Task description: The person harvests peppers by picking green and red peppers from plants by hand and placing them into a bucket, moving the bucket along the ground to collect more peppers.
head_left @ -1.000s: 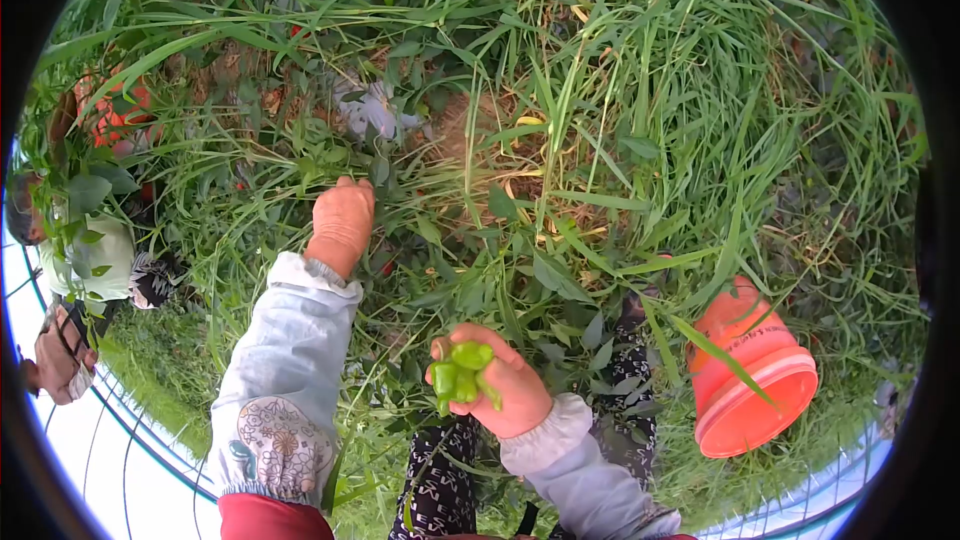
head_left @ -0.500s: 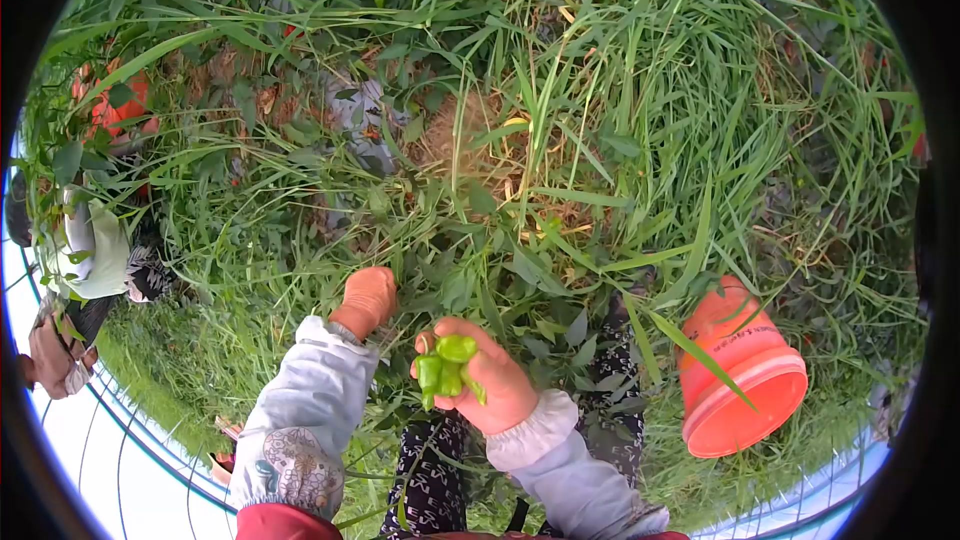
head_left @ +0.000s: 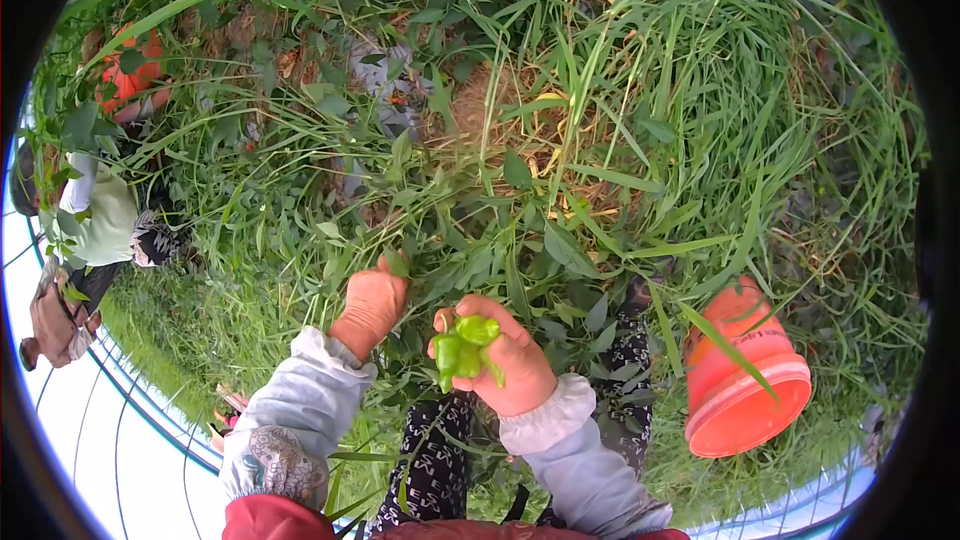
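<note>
My right hand (head_left: pixel 512 365) is closed round several small green peppers (head_left: pixel 462 353), which show between the thumb and fingers. To its left, my left hand (head_left: pixel 372 305) is curled at the leafy pepper plant (head_left: pixel 450 255), with a leaf at its fingertips. Its fingers face away, so exactly which part of the plant they grip is hidden. Both forearms wear pale sleeves.
An orange-red bucket (head_left: pixel 748 380) lies tipped in the grass at right, mouth toward me. Tall grass (head_left: pixel 690 110) surrounds the plants. At left are other people, one in a light green top (head_left: pixel 108 225), and another orange bucket (head_left: pixel 130 75).
My left hand has lifted slightly and turned, with leaves now at its fingertips. My right hand, still holding the peppers, has shifted a little right and up. The view has moved slightly.
</note>
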Action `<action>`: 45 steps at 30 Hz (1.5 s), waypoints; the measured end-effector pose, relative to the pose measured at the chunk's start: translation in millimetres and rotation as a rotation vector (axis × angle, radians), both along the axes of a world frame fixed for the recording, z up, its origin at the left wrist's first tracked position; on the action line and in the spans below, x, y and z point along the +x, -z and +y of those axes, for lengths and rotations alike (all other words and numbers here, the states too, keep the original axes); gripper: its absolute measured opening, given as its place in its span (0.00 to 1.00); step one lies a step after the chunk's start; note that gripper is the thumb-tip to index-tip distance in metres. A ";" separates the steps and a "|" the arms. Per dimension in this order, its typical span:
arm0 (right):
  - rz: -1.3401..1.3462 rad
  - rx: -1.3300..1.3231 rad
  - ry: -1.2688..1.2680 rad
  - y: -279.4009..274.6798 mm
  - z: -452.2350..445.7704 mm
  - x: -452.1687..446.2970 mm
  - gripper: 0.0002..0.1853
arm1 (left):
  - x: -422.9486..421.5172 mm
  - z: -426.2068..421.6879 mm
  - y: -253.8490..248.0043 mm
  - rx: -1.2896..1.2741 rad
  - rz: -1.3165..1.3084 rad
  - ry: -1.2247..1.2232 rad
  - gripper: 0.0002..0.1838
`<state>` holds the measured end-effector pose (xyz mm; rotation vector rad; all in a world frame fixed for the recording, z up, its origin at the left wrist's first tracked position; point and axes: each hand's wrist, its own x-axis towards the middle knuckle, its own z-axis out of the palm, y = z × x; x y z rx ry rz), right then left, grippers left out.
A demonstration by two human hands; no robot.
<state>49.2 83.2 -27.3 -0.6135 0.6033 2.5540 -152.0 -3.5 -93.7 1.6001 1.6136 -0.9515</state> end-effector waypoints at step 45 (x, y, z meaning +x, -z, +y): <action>0.076 0.023 -0.003 -3.5 6.0 5.3 0.27 | 4.3 -55.0 -6.1 -0.196 -0.190 -0.442 0.13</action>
